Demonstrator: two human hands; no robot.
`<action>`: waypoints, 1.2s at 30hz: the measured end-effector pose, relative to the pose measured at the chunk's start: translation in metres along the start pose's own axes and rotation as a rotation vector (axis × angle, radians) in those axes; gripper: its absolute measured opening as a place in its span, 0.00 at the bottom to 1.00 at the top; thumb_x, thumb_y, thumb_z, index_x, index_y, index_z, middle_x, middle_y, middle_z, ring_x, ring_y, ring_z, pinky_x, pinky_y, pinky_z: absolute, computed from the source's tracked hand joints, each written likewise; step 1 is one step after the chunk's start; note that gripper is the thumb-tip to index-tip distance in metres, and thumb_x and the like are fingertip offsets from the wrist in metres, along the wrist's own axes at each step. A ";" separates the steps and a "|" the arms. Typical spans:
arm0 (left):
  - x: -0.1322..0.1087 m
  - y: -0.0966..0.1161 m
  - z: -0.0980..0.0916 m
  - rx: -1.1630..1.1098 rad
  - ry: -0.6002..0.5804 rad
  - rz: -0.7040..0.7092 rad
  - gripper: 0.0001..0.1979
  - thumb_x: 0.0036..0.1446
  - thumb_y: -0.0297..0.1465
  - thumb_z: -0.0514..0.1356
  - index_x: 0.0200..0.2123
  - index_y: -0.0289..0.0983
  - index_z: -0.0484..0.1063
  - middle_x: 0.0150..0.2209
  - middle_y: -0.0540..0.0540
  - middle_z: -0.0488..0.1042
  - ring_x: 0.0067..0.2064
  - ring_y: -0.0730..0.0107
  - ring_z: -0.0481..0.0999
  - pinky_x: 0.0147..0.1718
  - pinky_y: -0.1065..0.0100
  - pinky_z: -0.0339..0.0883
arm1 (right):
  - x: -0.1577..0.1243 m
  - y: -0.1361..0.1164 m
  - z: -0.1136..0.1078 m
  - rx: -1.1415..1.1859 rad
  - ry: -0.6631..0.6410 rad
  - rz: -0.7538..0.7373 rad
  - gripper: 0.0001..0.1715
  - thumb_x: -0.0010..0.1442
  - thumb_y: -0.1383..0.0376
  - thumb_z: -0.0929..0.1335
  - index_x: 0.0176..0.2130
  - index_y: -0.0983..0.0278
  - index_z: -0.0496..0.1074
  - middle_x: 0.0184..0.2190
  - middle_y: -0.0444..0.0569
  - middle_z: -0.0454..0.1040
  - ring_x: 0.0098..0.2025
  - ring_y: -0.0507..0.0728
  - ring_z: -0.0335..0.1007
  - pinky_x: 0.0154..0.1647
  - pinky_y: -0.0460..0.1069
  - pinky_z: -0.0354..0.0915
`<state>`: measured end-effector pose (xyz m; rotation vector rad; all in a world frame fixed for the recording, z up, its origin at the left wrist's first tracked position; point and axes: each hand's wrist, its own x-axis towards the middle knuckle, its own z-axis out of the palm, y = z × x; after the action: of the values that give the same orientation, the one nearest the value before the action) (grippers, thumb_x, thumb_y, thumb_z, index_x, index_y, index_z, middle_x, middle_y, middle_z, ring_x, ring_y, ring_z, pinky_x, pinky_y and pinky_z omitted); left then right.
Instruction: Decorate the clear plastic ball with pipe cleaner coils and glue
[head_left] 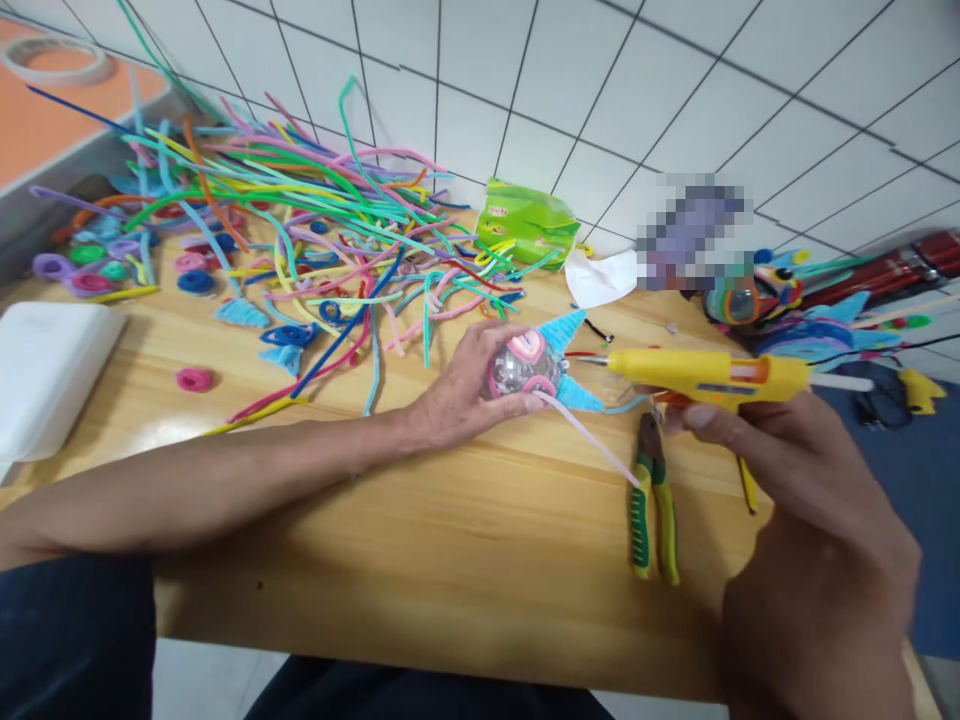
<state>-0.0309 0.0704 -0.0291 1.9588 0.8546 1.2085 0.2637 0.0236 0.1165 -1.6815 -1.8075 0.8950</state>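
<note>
Backed at twelve o'clock by a white tiled wall [480,90], dark-jointed. Furnished with a wooden bench [450,560], plus an orange surface [60,115] at ten. Showing pale floor [202,675] toward seven.

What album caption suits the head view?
Left hand holds a clear ball; right hand points a yellow glue gun toward it.

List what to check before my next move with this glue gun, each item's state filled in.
1. Left hand holding the pink-trimmed clear round ball with blue fuzzy triangles: ok.
2. Right hand around the yellow plastic glue gun: ok.
3. Thin metal nozzle aimed at the ball: ok.
4. Nozzle hot: cannot tell.
5. Green-and-yellow metal pliers well away from the gun: not ok, lying close by.
</note>
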 end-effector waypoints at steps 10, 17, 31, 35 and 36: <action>0.001 0.004 -0.003 -0.016 -0.047 -0.013 0.39 0.62 0.54 0.70 0.69 0.47 0.63 0.68 0.36 0.69 0.71 0.43 0.67 0.72 0.41 0.63 | -0.010 0.000 0.012 -0.270 -0.063 -0.096 0.36 0.61 0.30 0.70 0.37 0.57 0.84 0.36 0.50 0.85 0.35 0.61 0.81 0.37 0.53 0.80; 0.001 0.004 -0.004 -0.012 -0.055 0.015 0.38 0.64 0.53 0.69 0.69 0.47 0.63 0.68 0.36 0.68 0.72 0.44 0.66 0.72 0.42 0.63 | -0.008 0.000 0.018 -0.280 -0.130 -0.147 0.26 0.68 0.42 0.69 0.37 0.59 0.82 0.36 0.50 0.84 0.36 0.60 0.80 0.37 0.52 0.78; 0.003 0.000 -0.001 -0.018 -0.041 0.033 0.40 0.61 0.55 0.70 0.69 0.45 0.64 0.68 0.35 0.70 0.71 0.44 0.67 0.71 0.42 0.63 | -0.013 0.009 0.017 -0.350 -0.086 -0.398 0.07 0.71 0.61 0.69 0.40 0.55 0.79 0.42 0.43 0.84 0.35 0.56 0.81 0.32 0.49 0.76; 0.003 -0.001 0.000 -0.030 -0.039 0.036 0.42 0.60 0.56 0.70 0.69 0.43 0.64 0.67 0.35 0.69 0.71 0.44 0.67 0.71 0.42 0.63 | -0.012 0.012 0.015 -0.344 -0.085 -0.468 0.07 0.72 0.58 0.69 0.41 0.53 0.78 0.42 0.40 0.84 0.33 0.55 0.81 0.31 0.47 0.76; 0.003 -0.001 0.000 -0.032 -0.038 0.037 0.42 0.60 0.56 0.70 0.69 0.43 0.64 0.67 0.35 0.69 0.71 0.44 0.67 0.71 0.42 0.63 | -0.012 0.012 0.015 -0.349 -0.090 -0.473 0.07 0.73 0.58 0.69 0.41 0.53 0.77 0.42 0.40 0.83 0.33 0.55 0.81 0.30 0.47 0.76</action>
<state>-0.0301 0.0735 -0.0283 1.9740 0.7785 1.1947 0.2616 0.0101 0.0979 -1.3140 -2.3920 0.4753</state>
